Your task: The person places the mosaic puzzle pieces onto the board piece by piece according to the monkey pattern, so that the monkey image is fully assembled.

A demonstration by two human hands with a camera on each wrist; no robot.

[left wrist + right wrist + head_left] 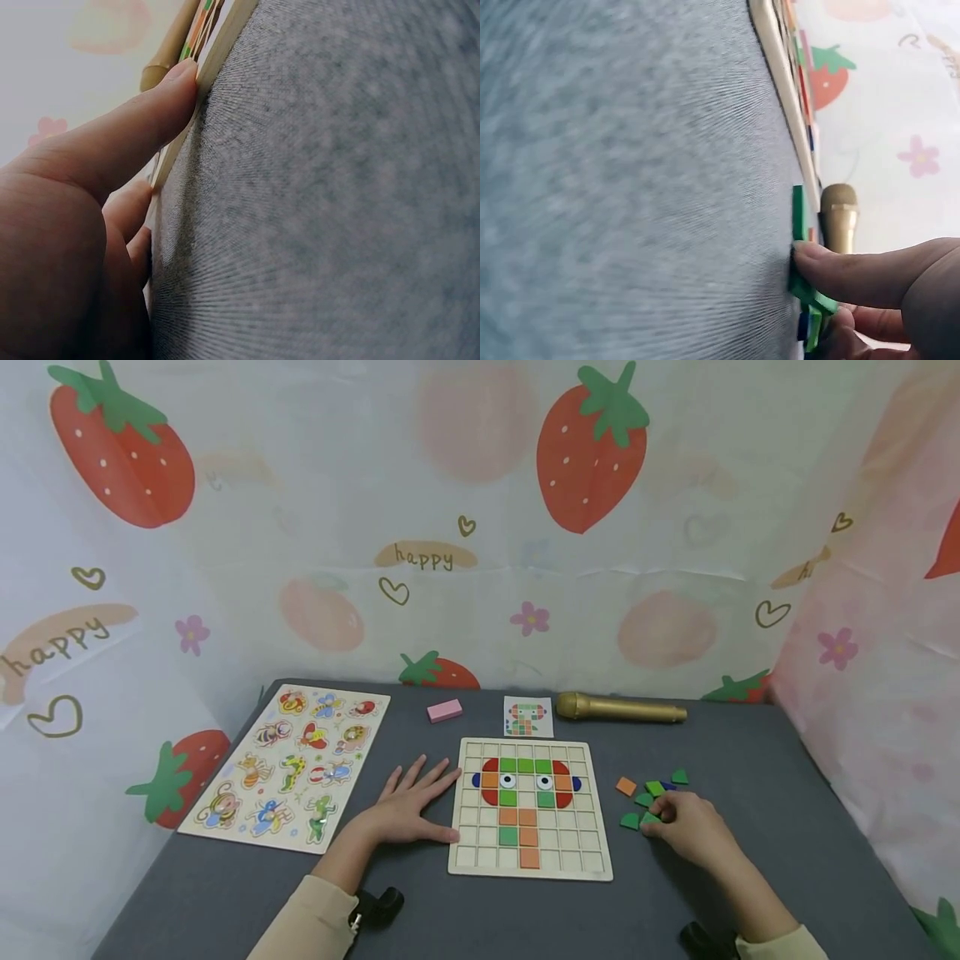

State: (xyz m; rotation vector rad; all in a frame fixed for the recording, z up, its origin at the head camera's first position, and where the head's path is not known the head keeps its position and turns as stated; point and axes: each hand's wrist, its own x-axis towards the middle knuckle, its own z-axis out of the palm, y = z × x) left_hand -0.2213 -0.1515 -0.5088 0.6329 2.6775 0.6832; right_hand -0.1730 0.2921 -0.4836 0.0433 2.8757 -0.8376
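A square wooden pattern board (480, 860) lies on the table with colored tiles set in its grid. These make a face-like red, green and blue shape, with orange tiles (529, 857) below. My left hand (401, 810) lies spread at the board's left edge, thumb and a fingertip touching it; in the left wrist view the thumb (150, 120) meets the board's side. My right hand (693, 831), right of the board, pinches a green tile (801, 285) between thumb and fingers, low at the tabletop. Around it lie loose green tiles (629, 821), an orange tile (626, 787) and a partly hidden blue one.
A small pattern card (528, 717) lies behind the board, with a gold microphone (622, 708) to its right. A pink block (445, 711) is at the back. On the left lies a picture board (288, 768) of cartoon animals and insects. A strawberry-print cloth (480, 485) hangs behind.
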